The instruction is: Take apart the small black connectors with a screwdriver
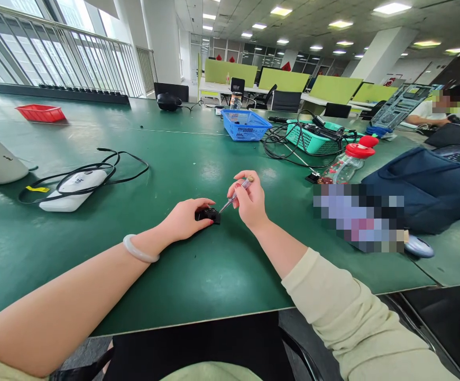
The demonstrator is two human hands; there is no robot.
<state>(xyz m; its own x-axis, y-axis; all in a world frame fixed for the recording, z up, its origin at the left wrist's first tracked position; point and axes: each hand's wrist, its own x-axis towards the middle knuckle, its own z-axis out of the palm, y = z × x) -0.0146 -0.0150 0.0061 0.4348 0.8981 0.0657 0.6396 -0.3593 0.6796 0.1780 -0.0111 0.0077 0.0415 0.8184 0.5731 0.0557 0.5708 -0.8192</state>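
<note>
My left hand (pixel 184 218) rests on the green table (pixel 198 275) with its fingers closed over a small black object (pixel 208 214), holding it down. My right hand (pixel 249 201) grips a small screwdriver (pixel 236 194) with a clear handle, fingers pinched round it. The tool slants down to the left and its tip meets the black object. A pale bangle sits on my left wrist.
A white device (pixel 73 188) wound with a black cable lies at the left. A blue basket (pixel 245 125) and a green basket (pixel 313 138) with cables stand farther back. A red-capped bottle (pixel 347 161), a dark blue bag (pixel 424 185) and a red tray (pixel 40 112) are also here. A person sits at the far right.
</note>
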